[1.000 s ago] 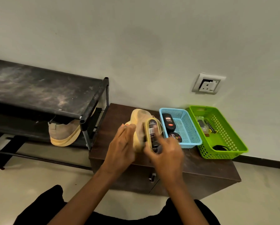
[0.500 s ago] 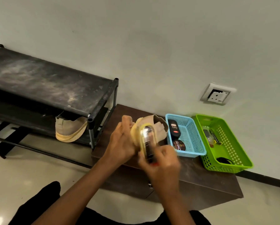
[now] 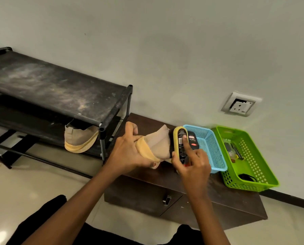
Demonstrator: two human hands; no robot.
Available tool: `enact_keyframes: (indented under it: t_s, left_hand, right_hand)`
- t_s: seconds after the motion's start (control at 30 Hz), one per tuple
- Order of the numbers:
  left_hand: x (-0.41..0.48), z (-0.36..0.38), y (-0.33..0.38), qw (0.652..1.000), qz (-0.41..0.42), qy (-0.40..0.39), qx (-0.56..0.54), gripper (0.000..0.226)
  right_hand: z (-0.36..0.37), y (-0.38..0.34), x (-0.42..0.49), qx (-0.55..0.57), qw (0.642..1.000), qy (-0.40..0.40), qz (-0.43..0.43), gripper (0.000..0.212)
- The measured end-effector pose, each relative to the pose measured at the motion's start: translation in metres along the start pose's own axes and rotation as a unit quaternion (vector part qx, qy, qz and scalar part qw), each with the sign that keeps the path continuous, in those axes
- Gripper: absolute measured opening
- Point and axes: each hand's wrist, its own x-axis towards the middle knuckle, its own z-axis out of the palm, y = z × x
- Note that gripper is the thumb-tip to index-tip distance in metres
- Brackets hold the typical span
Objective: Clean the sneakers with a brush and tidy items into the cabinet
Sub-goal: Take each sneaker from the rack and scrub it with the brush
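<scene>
- The left hand [image 3: 130,152], at the centre of the frame, grips the beige sneaker [image 3: 158,145] by its yellow sole, fingers wrapped under it and thumb up behind.
- The sneaker is held on its side in front of the left part of the bench [image 3: 232,200]. Whether it touches the top cannot be told.
- The right hand [image 3: 194,164], just right of centre, grips the brush [image 3: 180,144] between thumb and curled fingers, with the index finger stretched straight along the brush's black labelled back.
- The yellow-edged brush stands nearly upright, its working side set against the right end of the sneaker.
- A blue basket [image 3: 216,156] sits on the bench just right of the brush, with a black bottle [image 3: 193,142] lying inside it.
- A green basket [image 3: 253,160] stands beside the blue one, further right, holding a few small items too small to name.
- The bench is low and dark brown, against the wall, with a metal handle [image 3: 167,200] on its front.
- A black shoe rack [image 3: 59,89] fills the left of the frame. Its top is dusty.
- A second sneaker [image 3: 78,140] rests on the rack's lower shelf.
- A wall socket [image 3: 240,105] sits at the right, above the baskets.
</scene>
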Motion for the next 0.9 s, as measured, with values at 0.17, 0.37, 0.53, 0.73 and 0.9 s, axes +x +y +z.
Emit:
enact_keyframes:
  t_s: [0.17,0.37,0.53,0.73,0.9]
  left_hand:
    - [0.002,-0.006,-0.003,0.999,-0.039,0.002,-0.021,0.089]
    - [0.001,-0.012,-0.006,0.997,-0.078,0.010,-0.022,0.091]
    - [-0.003,-0.014,-0.007,0.993,-0.112,0.013,-0.022,0.091]
    - [-0.001,-0.019,-0.025,0.979,-0.186,0.020,-0.075,0.086]
    - [-0.004,-0.019,-0.028,0.979,-0.189,0.017,-0.075,0.088]
  right_hand:
    - [0.008,-0.011,-0.012,0.012,0.991,-0.059,-0.122,0.052]
    - [0.011,-0.016,-0.016,0.046,0.993,-0.066,-0.085,0.053]
    - [0.016,0.002,-0.003,0.038,0.998,-0.029,0.043,0.058]
    - [0.027,-0.012,-0.012,0.079,0.990,-0.109,-0.034,0.058]
    - [0.025,-0.015,-0.011,0.124,0.987,-0.099,0.038,0.059]
